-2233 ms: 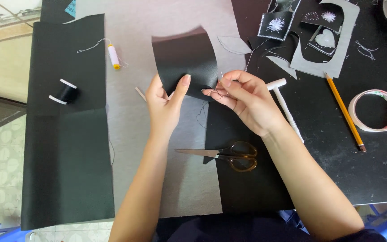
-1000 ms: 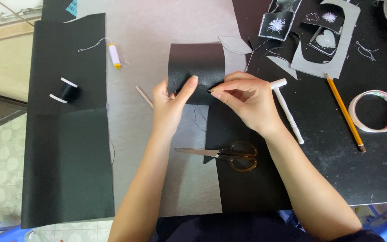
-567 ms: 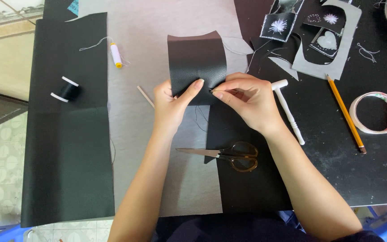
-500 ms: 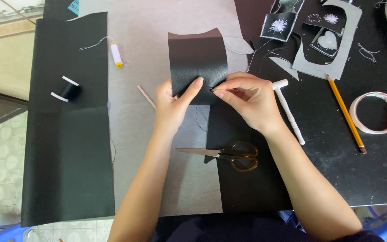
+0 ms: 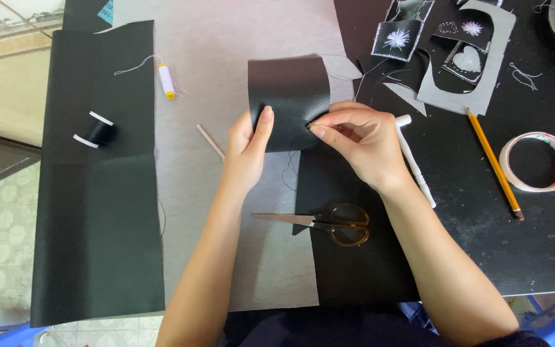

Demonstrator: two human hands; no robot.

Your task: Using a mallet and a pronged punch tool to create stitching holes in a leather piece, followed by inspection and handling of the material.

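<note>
Both hands on the black leather-like square patch point(image 5: 288, 96).
Left hand point(image 5: 247, 151) presses it flat, fingers extended; right hand point(image 5: 358, 138) pinches its edge, thread point(image 5: 288, 168) trailing.

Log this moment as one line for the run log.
left hand: steadies black piece | right hand: pinches its edge | scissors: on table

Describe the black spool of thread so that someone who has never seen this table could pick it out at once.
Start at the long black sheet that covers the left side of the table. On its upper part, well left of the left hand, lies the black spool on its side. Its white end discs and dark thread set it apart from the white spool with a yellow end, which lies on the grey sheet.
</note>
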